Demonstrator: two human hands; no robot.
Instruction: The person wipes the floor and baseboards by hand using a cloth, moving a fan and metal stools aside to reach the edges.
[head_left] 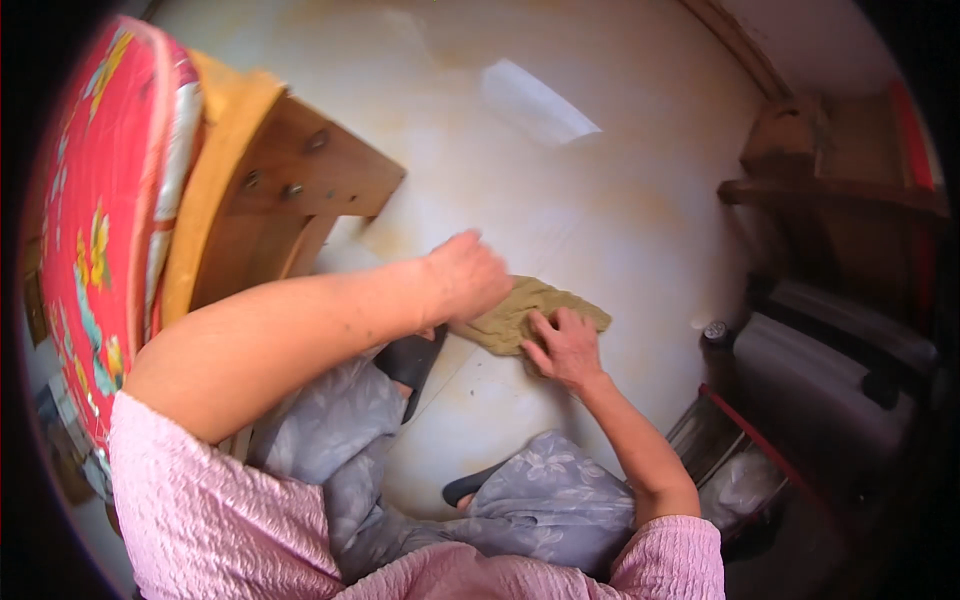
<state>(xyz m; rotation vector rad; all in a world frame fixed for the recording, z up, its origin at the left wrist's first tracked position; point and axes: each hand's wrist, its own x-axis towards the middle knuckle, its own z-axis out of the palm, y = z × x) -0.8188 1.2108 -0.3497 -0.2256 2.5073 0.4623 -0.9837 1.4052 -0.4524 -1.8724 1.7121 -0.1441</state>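
Note:
An olive-green cloth [565, 303] lies crumpled on the pale floor in front of me. My right hand [568, 348] presses down on its near right part, fingers bent into the fabric. Over the cloth's left end is my left hand [468, 275], curled like a fist and slightly blurred. Its fingertips are turned away, so whatever they hold is hidden. Below the hands, my knees are bent in grey patterned trousers [545, 490], and dark slippers [415, 365] show on my feet.
Close on the left stands a wooden seat frame [290, 170] with a red floral cushion [105, 220]. A grey suitcase [825, 355], a red-edged rack [750, 435] and a brown wooden shelf [830, 190] are at the right. A bright light patch [535, 100] falls on the floor ahead.

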